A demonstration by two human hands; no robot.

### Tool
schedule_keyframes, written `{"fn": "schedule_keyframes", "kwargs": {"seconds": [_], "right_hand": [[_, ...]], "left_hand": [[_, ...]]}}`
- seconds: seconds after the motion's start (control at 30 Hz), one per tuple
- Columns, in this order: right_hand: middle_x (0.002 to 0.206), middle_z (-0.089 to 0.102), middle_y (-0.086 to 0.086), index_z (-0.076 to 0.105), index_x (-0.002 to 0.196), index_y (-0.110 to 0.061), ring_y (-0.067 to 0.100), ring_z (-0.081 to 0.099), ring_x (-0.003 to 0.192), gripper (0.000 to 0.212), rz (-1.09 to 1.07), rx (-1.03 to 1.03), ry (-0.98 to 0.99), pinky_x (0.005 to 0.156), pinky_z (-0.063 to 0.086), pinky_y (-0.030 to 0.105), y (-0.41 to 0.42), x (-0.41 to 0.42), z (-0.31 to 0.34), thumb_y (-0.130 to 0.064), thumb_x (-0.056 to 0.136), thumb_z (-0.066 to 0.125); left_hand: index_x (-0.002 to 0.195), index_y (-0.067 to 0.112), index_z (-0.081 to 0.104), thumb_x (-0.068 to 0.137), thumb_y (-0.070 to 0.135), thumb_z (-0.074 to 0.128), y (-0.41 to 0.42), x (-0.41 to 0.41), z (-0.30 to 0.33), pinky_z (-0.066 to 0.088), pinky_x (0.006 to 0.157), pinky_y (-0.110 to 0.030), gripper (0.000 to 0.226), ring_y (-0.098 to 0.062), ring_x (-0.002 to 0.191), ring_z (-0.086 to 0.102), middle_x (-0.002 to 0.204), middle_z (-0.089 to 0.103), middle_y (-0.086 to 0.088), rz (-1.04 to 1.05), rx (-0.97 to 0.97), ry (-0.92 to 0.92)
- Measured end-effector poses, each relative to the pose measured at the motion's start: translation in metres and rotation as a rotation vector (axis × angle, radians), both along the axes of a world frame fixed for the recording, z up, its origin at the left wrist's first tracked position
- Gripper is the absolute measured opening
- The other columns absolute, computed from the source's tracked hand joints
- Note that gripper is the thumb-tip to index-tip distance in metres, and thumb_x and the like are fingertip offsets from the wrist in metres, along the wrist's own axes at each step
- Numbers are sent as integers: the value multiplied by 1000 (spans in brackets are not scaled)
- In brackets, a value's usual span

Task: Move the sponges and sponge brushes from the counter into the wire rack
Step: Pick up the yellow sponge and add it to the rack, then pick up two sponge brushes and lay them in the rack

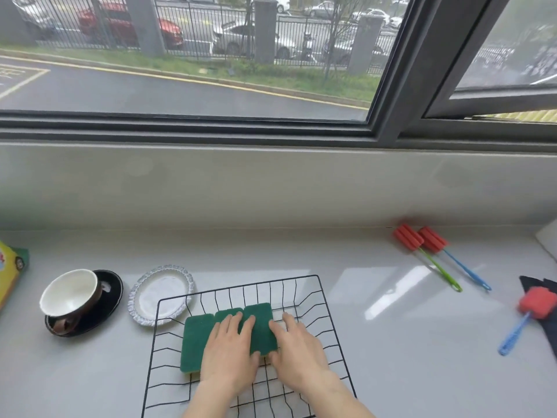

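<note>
1. A black wire rack (304,286) sits on the pale table (376,342), near the front edge.
2. Three green sponges (196,342) lie side by side inside the rack, scouring side up, with a yellow layer showing at the lower edge.
3. The left hand (229,354) lies flat on the middle sponge, its fingers (233,322) spread and extended, gripping nothing.
4. The right hand (297,348) rests just right of the rightmost sponge, fingers loosely open; its thumb seems to touch that sponge's edge, though the angle leaves this uncertain.
5. Two sponge brushes with red heads lie together on the table at far right, near the back wall: one with a green handle (434,262), one with a blue handle (461,268).
6. A third red sponge brush (533,306) with a blue handle lies at the right edge, its head on a dark cloth (533,282).
7. Left of the rack are a clear glass dish (159,294) and a tilted cup (70,292) on a black saucer (111,285).
</note>
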State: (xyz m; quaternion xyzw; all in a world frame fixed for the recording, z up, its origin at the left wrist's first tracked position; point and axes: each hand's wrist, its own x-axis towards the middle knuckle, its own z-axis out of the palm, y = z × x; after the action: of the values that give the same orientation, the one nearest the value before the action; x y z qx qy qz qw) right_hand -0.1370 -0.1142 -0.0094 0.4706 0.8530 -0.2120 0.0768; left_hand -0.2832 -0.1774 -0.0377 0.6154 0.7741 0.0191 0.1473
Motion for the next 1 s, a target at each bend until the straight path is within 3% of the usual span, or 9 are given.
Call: {"fn": "schedule_keyframes", "kwargs": {"seconds": [0.1,0.3,0.4,0.57,0.73,0.87,1.0], "right_hand": [[143,38,5,37,141,-23,28,44,124,51,-76,49,90,95,47,44,6,15,22,-30,93,54],[117,63,-5,57,120,-30,21,61,104,30,-351,154,279,85,48,37,35,80,63,-39,93,49],[99,71,-5,62,108,-29,22,64,95,25,-540,126,219,78,50,35,51,148,69,-40,90,49],[92,71,-7,64,96,-30,21,64,89,17,-869,67,148,72,51,32,103,322,42,-37,88,51],[99,69,-5,63,94,-31,23,62,91,14,-1032,33,103,74,52,32,111,374,46,-36,89,50],[111,66,-3,60,111,-29,24,61,98,23,-1091,11,81,73,47,32,152,447,20,-35,90,52],[121,58,1,52,126,-28,26,62,101,36,-1141,-30,119,79,52,37,175,476,-8,-34,90,54]], "left_hand": [[130,27,57,80,48,58,12,-2,26,45,102,-39,55,-23,119,55,125,63,3,-31,94,33],[120,35,53,92,55,45,55,44,70,49,80,-33,35,-14,100,62,110,67,10,-45,164,-87],[111,39,53,92,54,46,81,95,79,44,72,-31,25,-9,94,59,104,67,14,-59,176,-201],[106,44,52,89,56,48,156,235,74,50,78,-32,21,-4,89,61,95,65,22,-90,103,-352],[109,46,51,87,56,49,182,276,67,51,82,-35,24,-4,91,62,99,66,21,-94,12,-409],[120,45,47,88,54,52,240,355,52,50,84,-36,34,-13,99,63,109,65,16,-110,-97,-433],[131,41,42,88,51,54,279,403,28,50,92,-41,45,-22,107,61,123,60,0,-104,-194,-469]]}}
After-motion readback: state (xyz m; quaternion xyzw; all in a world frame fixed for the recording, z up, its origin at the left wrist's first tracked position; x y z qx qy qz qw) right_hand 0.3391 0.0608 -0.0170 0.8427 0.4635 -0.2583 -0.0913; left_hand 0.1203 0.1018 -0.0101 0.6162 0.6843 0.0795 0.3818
